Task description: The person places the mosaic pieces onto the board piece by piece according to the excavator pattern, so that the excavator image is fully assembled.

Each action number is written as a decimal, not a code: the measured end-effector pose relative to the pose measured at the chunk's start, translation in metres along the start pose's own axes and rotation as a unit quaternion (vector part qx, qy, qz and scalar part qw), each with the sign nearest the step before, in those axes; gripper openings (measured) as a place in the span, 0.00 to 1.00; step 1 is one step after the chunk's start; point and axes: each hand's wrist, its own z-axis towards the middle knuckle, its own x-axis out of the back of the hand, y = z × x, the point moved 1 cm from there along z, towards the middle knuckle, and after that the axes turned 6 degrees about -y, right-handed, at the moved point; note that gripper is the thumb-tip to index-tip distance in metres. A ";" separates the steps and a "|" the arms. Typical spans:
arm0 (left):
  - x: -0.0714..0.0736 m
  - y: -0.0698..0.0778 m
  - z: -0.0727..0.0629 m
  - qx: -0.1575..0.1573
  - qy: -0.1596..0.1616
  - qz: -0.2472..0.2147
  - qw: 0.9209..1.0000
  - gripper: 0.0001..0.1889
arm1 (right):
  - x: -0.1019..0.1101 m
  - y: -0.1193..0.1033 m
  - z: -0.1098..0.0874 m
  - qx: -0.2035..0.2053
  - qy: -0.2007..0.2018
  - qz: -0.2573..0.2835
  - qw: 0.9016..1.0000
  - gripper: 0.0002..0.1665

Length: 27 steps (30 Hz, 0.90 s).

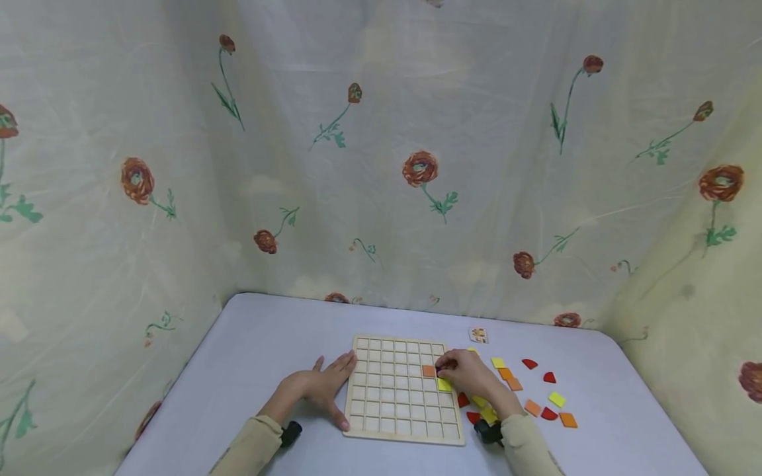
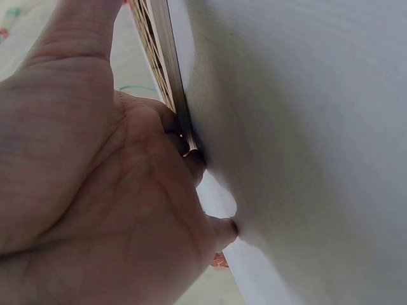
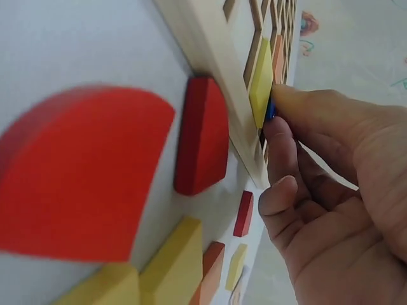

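A wooden grid board (image 1: 405, 437) lies on the table, its square cells mostly bare. My left hand (image 1: 321, 386) is spread flat beside it, fingertips and thumb against its left edge; in the left wrist view the palm (image 2: 114, 190) faces the board's side. With thumb and fingertips my right hand (image 1: 470, 375) pinches a small blue piece (image 3: 271, 108) at the board's right side, mostly hidden by the fingers. An orange square tile (image 1: 428, 371) and a yellow square tile (image 1: 444, 385) sit on the grid close to those fingertips.
Loose red quarter-round pieces (image 1: 550, 414), yellow squares (image 1: 557, 399) and orange squares (image 1: 568, 420) are scattered right of the board, some under the right forearm. A small printed card (image 1: 479, 335) lies behind the board. Flowered curtains (image 1: 381, 198) surround the table.
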 end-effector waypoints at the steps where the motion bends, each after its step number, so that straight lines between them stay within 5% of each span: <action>1: 0.000 0.000 0.000 0.000 0.000 0.000 1.000 0.70 | 0.000 0.000 -0.001 0.002 -0.002 0.003 1.000 0.05; 11: 0.001 0.004 -0.001 -0.003 0.002 0.004 1.000 0.69 | 0.001 0.003 -0.004 -0.001 0.003 0.024 1.000 0.07; 16: 0.001 0.004 -0.001 -0.004 -0.001 0.004 1.000 0.69 | 0.010 0.012 -0.009 -0.011 0.052 0.021 0.998 0.06; 27: 0.001 0.004 -0.002 -0.003 0.000 0.004 1.000 0.69 | 0.049 0.066 -0.040 -0.165 0.080 -0.014 0.983 0.28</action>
